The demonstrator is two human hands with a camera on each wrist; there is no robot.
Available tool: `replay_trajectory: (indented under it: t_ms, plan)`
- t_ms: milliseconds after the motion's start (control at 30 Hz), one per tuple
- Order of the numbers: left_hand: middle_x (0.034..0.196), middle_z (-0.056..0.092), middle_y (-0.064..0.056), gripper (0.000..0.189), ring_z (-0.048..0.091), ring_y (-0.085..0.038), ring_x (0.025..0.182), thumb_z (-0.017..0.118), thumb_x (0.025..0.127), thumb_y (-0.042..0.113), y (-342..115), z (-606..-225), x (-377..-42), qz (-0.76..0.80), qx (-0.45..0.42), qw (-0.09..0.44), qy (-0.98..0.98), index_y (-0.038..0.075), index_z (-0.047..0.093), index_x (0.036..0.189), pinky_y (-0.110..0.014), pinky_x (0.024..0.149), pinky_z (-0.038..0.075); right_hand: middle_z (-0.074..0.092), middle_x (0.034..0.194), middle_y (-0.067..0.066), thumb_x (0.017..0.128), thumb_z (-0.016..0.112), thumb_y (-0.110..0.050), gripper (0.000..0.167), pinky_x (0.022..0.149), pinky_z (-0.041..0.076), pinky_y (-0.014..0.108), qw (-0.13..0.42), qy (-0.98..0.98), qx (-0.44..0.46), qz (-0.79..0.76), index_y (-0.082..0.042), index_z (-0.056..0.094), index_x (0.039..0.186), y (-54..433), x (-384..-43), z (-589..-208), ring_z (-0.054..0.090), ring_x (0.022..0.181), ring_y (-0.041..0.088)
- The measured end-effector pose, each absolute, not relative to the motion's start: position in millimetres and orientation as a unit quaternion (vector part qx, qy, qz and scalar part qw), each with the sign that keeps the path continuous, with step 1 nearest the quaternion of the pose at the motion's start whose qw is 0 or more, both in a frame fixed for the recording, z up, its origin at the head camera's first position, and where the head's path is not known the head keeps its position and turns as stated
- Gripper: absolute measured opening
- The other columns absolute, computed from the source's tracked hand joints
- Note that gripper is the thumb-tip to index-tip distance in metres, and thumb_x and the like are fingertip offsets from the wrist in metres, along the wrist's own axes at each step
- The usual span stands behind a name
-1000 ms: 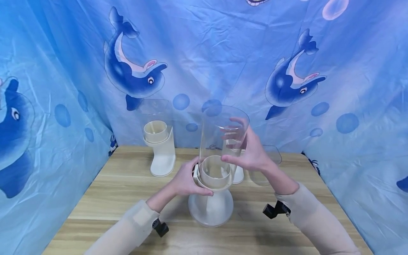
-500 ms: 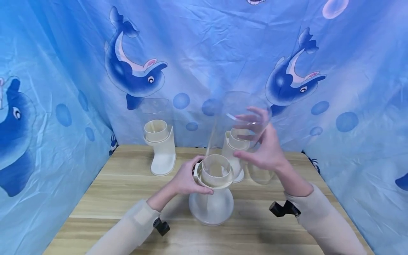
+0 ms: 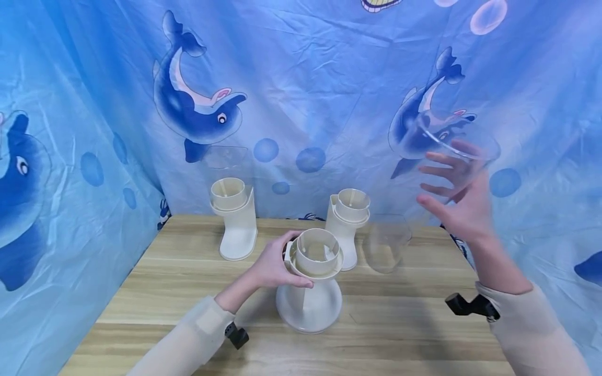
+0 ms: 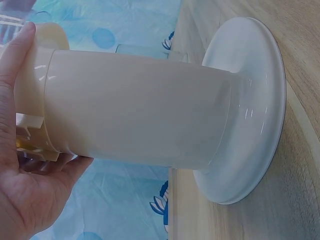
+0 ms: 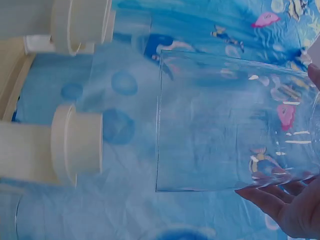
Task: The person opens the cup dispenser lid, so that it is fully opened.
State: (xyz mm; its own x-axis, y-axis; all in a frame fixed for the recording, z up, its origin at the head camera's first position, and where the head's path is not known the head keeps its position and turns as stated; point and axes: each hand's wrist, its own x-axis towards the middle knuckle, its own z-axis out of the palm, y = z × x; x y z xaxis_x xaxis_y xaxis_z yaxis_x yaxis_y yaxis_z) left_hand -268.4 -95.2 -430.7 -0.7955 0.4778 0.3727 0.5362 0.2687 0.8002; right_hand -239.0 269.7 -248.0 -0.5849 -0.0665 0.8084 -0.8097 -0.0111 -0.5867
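A cream-white stand (image 3: 310,300) with a round base and a ring-shaped top stands on the table. My left hand (image 3: 277,263) grips it by the collar under the ring; in the left wrist view the stand's thick column (image 4: 135,107) reaches down to its flat base (image 4: 245,115). Off to the right, my right hand (image 3: 463,196) holds a clear cylinder (image 5: 220,125) in the air, tilted, fingers and thumb around its wall. The cylinder is faint and blurred in the head view, and its lower end is hard to make out there.
Behind, a similar white stand (image 3: 239,224) carries a clear container (image 3: 229,159) at the left. Another white stand (image 3: 343,230) is at the back right, beside a clear vessel (image 3: 386,248) on the wooden table (image 3: 188,303). Dolphin-printed cloth (image 3: 320,78) encloses the table.
My right hand has lifted the clear cylinder off the front stand's top and carried it up and to the right. My left hand stays on the stand.
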Motion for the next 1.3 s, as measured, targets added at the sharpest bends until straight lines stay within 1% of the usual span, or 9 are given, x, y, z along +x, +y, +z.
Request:
replay_trajectory:
  t_ms: [133, 300, 467, 600, 733, 833, 967, 1133, 1300]
  plan:
    - [0.137, 0.069, -0.002, 0.107, 0.068, -0.018, 0.119, 0.106, 0.057, 0.028, -93.0, -430.6, -268.4, -0.516, -0.318, 0.017, -0.795, 0.013, 0.054, 0.149, -0.032, 0.102, 0.058, 0.068, 0.137, 0.012, 0.072, 0.081, 0.018, 0.095, 0.086, 0.063, 0.019, 0.338, -0.670, 0.301, 0.589, -0.005, 0.040, 0.154, 296.9, -238.4, -255.2, 0.074, 0.113, 0.019]
    - [0.137, 0.070, -0.007, 0.105, 0.069, -0.020, 0.117, 0.105, 0.058, 0.028, -90.0, -432.3, -267.4, -0.522, -0.330, 0.014, -0.787, 0.011, 0.054, 0.148, -0.031, 0.100, 0.058, 0.065, 0.139, -0.004, 0.073, 0.083, 0.015, 0.102, 0.087, 0.057, 0.009, 0.383, -0.764, 0.181, 0.486, -0.016, 0.035, 0.159, 326.2, -237.8, -267.0, 0.071, 0.114, 0.005]
    - [0.136, 0.070, -0.007, 0.104, 0.069, -0.019, 0.117, 0.105, 0.059, 0.026, -89.8, -433.5, -266.8, -0.526, -0.332, 0.016, -0.783, 0.010, 0.054, 0.148, -0.031, 0.100, 0.058, 0.059, 0.142, -0.012, 0.078, 0.090, -0.001, 0.104, 0.086, 0.054, 0.004, 0.376, -0.812, 0.053, 0.443, -0.027, 0.031, 0.159, 346.6, -243.9, -275.1, 0.065, 0.114, -0.001]
    - [0.136, 0.070, -0.006, 0.105, 0.069, -0.018, 0.117, 0.105, 0.058, 0.026, -91.0, -434.4, -266.1, -0.522, -0.331, 0.022, -0.785, 0.009, 0.054, 0.148, -0.031, 0.100, 0.058, 0.054, 0.144, -0.014, 0.081, 0.092, -0.013, 0.106, 0.093, 0.056, 0.009, 0.349, -0.827, -0.025, 0.440, -0.032, 0.025, 0.160, 356.8, -250.0, -280.8, 0.061, 0.118, 0.002]
    - [0.135, 0.070, -0.005, 0.105, 0.069, -0.018, 0.116, 0.105, 0.058, 0.027, -92.0, -435.2, -265.8, -0.516, -0.333, 0.030, -0.789, 0.009, 0.054, 0.148, -0.031, 0.100, 0.058, 0.051, 0.147, -0.012, 0.082, 0.093, -0.024, 0.106, 0.106, 0.056, 0.022, 0.329, -0.839, -0.071, 0.428, -0.036, 0.021, 0.160, 365.8, -256.3, -289.4, 0.058, 0.122, 0.004]
    - [0.135, 0.070, -0.006, 0.105, 0.069, -0.018, 0.116, 0.105, 0.058, 0.027, -92.7, -435.5, -266.1, -0.515, -0.334, 0.034, -0.789, 0.010, 0.054, 0.148, -0.031, 0.100, 0.058, 0.050, 0.155, -0.004, 0.083, 0.092, -0.031, 0.107, 0.113, 0.055, 0.031, 0.318, -0.847, -0.090, 0.416, -0.038, 0.018, 0.160, 371.8, -262.2, -297.9, 0.057, 0.128, 0.009]
    - [0.136, 0.070, -0.006, 0.104, 0.069, -0.018, 0.116, 0.105, 0.058, 0.027, -93.6, -434.3, -265.7, -0.519, -0.333, 0.033, -0.786, 0.012, 0.054, 0.148, -0.031, 0.100, 0.058, 0.045, 0.163, 0.008, 0.084, 0.090, -0.038, 0.109, 0.118, 0.052, 0.039, 0.306, -0.856, -0.107, 0.404, -0.038, 0.013, 0.162, 379.4, -270.3, -309.3, 0.056, 0.137, 0.023]
    - [0.136, 0.070, -0.009, 0.104, 0.069, -0.018, 0.116, 0.104, 0.059, 0.026, -94.4, -432.0, -265.4, -0.525, -0.338, 0.031, -0.780, 0.012, 0.054, 0.148, -0.030, 0.099, 0.059, 0.042, 0.165, 0.011, 0.085, 0.089, -0.042, 0.111, 0.113, 0.052, 0.039, 0.289, -0.858, -0.127, 0.405, -0.037, 0.010, 0.163, 388.7, -277.3, -321.7, 0.053, 0.138, 0.031]
    - [0.136, 0.070, -0.010, 0.103, 0.069, -0.018, 0.116, 0.104, 0.059, 0.026, -95.7, -430.7, -265.7, -0.524, -0.339, 0.033, -0.781, 0.012, 0.054, 0.147, -0.030, 0.099, 0.059, 0.041, 0.166, 0.011, 0.084, 0.088, -0.050, 0.113, 0.097, 0.049, 0.029, 0.275, -0.858, -0.149, 0.408, -0.035, 0.009, 0.163, 394.6, -284.4, -335.3, 0.051, 0.140, 0.033]
